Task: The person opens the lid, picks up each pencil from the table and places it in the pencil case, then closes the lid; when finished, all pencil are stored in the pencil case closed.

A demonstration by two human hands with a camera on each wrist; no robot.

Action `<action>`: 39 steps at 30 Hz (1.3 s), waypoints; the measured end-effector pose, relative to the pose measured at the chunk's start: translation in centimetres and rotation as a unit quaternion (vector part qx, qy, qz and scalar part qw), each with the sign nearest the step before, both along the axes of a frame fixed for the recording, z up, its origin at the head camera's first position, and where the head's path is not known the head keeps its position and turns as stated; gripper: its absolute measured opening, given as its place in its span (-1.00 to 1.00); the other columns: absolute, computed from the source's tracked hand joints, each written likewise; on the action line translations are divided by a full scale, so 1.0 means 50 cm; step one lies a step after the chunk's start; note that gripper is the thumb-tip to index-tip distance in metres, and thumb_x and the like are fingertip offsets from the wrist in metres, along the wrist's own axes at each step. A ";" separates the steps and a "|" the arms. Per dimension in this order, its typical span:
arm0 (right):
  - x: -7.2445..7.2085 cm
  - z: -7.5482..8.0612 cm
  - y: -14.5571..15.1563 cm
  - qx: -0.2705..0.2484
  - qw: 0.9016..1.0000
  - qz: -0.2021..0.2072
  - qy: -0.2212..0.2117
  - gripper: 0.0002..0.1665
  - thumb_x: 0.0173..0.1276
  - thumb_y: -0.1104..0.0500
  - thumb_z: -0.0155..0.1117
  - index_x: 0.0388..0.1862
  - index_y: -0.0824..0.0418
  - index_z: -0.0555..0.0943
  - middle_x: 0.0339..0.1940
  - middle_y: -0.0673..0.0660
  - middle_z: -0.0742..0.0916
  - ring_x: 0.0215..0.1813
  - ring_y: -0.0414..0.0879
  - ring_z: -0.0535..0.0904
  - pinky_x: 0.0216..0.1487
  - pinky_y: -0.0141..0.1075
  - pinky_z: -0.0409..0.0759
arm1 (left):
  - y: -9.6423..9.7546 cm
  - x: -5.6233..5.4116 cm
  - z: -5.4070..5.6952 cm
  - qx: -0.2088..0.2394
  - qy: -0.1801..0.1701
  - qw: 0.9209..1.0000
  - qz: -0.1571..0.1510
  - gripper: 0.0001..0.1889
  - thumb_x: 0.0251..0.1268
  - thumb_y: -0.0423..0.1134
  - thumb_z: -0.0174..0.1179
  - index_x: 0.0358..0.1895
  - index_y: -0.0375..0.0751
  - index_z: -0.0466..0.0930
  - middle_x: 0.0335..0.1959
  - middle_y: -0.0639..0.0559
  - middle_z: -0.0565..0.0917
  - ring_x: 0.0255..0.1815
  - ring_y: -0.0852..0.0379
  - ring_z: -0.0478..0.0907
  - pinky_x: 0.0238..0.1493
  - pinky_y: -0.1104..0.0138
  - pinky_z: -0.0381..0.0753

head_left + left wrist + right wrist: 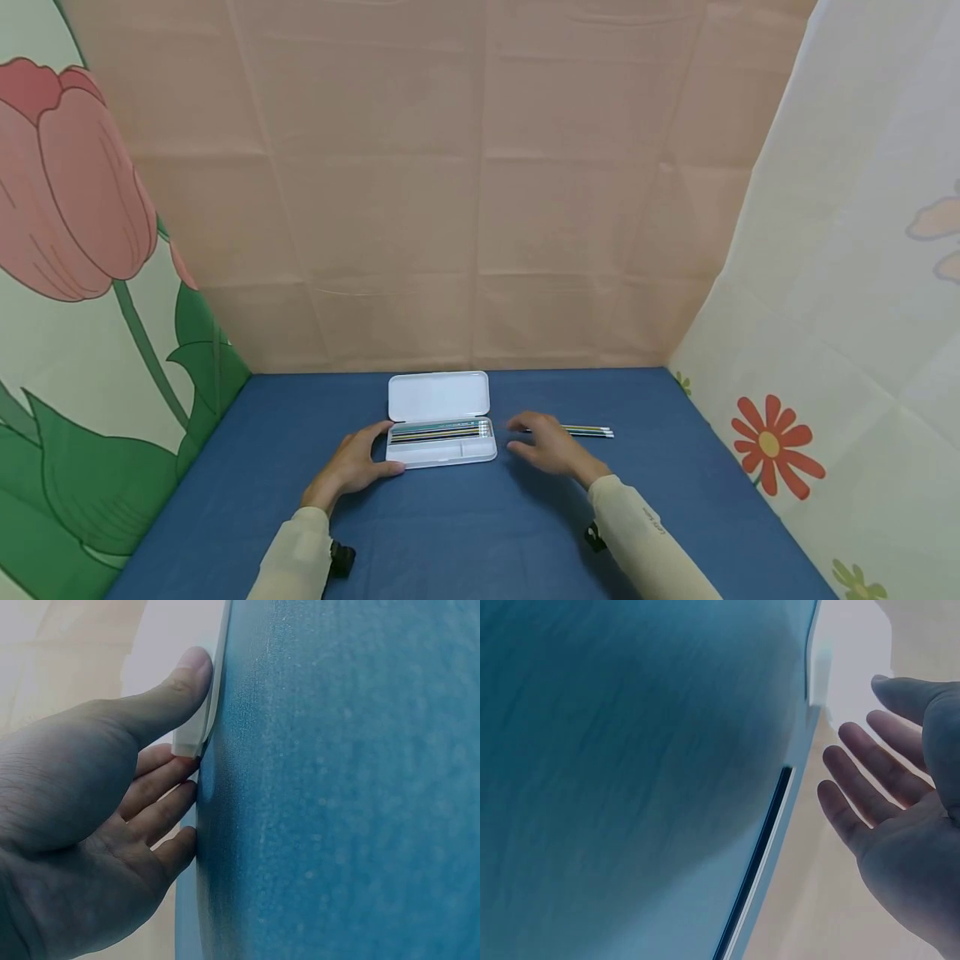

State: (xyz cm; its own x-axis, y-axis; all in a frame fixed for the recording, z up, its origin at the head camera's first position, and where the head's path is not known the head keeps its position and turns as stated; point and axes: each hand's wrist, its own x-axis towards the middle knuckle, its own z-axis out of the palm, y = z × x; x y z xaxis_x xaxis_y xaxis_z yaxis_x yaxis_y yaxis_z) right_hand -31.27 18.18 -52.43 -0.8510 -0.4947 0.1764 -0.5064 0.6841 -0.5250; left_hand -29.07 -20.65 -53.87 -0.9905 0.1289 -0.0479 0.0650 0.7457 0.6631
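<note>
A white pencil case (427, 457) lies on the blue table, its lid (438, 398) folded back flat behind it. Several pencils (438, 432) with dark, green and yellow barrels lie side by side in its rear compartment. My left hand (352, 463) holds the left end of the case, thumb at the front edge (196, 724) and forefinger at the rear corner. To the right of the case hovers my right hand (552, 447), fingers spread and nothing in its palm. Just beyond it lie several loose pencils (594, 431), their left ends hidden behind the hand in the head view.
Blue cloth (450, 533) covers the table. A tan curtain (480, 208) hangs at the back edge. Flower-printed cloths stand at both sides, with a large tulip (75, 183) on the left and a red flower (772, 442) on the right.
</note>
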 end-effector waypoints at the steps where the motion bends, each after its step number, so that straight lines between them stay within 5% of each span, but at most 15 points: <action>1: 0.001 -0.001 0.008 0.003 1.000 -0.003 0.001 -0.58 0.68 0.14 0.43 0.37 0.30 0.73 0.31 0.21 0.84 0.38 0.17 0.78 0.41 0.16 0.77 | 0.000 0.000 0.000 0.000 0.000 1.000 0.000 -0.01 0.33 0.01 0.67 0.73 -0.19 0.38 0.74 -0.39 0.42 0.78 -0.55 0.28 0.70 -0.50 0.31; 22: 0.013 -0.019 0.169 0.017 0.996 -0.089 -0.007 -0.57 0.64 0.17 0.47 0.38 0.30 0.73 0.32 0.24 0.83 0.37 0.25 0.77 0.40 0.23 0.75 | -0.005 -0.002 0.002 -0.001 -0.001 1.000 0.000 -0.02 0.34 -0.02 0.67 0.73 -0.22 0.37 0.74 -0.40 0.41 0.78 -0.55 0.28 0.72 -0.49 0.30; 39: -0.013 -0.029 0.192 0.056 0.993 -0.104 -0.002 -0.65 0.61 0.22 0.49 0.28 0.30 0.77 0.20 0.22 0.86 0.26 0.20 0.81 0.33 0.17 0.79 | -0.001 0.001 0.001 0.001 0.000 1.000 0.002 -0.01 0.34 0.01 0.66 0.74 -0.20 0.37 0.74 -0.40 0.41 0.77 -0.55 0.28 0.70 -0.50 0.31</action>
State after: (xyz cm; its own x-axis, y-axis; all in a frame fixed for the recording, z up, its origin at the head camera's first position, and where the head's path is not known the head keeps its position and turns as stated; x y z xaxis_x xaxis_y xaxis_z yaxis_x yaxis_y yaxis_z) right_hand -31.90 27.80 -53.89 -0.9374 -0.3243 0.1270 -0.3462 0.8284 -0.4404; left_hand -29.00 -20.69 -53.84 -0.9908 0.1260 -0.0484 0.0622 0.7445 0.6647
